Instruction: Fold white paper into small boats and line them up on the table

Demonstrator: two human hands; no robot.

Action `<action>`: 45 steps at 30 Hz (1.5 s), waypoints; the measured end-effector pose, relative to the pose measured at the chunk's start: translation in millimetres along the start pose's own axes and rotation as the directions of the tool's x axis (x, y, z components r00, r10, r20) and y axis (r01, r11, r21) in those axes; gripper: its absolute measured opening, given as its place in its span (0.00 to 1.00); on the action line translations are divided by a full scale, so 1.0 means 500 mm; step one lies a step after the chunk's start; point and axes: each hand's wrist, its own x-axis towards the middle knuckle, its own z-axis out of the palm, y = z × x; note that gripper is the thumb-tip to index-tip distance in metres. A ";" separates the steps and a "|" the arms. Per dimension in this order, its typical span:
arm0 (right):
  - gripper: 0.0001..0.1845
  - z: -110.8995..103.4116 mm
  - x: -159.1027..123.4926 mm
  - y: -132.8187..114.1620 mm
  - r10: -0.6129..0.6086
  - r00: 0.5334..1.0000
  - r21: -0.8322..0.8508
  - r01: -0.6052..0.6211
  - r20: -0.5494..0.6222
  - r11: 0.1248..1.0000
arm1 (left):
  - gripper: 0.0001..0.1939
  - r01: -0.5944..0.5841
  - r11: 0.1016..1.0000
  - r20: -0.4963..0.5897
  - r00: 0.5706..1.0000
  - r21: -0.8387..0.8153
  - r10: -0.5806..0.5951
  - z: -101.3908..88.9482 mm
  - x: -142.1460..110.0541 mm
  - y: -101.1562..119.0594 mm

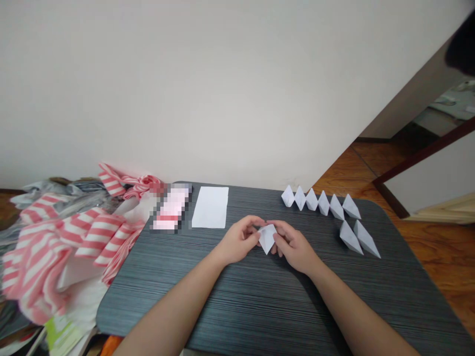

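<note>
Now folding: likely mid-shape
Grip: your left hand [239, 240], right hand [298, 250] pinch folded paper [267, 240]
Next crease: probably needs even pressure

Wht wall [208, 89], brn wood flr [341, 168]

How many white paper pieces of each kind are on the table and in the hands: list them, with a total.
Pointed folded papers on the table: 8
Held paper, between left hand and right hand: 1
Flat sheet showing: 1
Total: 10
</note>
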 end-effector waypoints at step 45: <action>0.12 -0.002 0.003 0.007 -0.026 1.000 0.067 0.025 0.003 0.997 | 0.20 0.033 0.986 -0.026 0.999 -0.164 -0.038 0.000 0.010 -0.021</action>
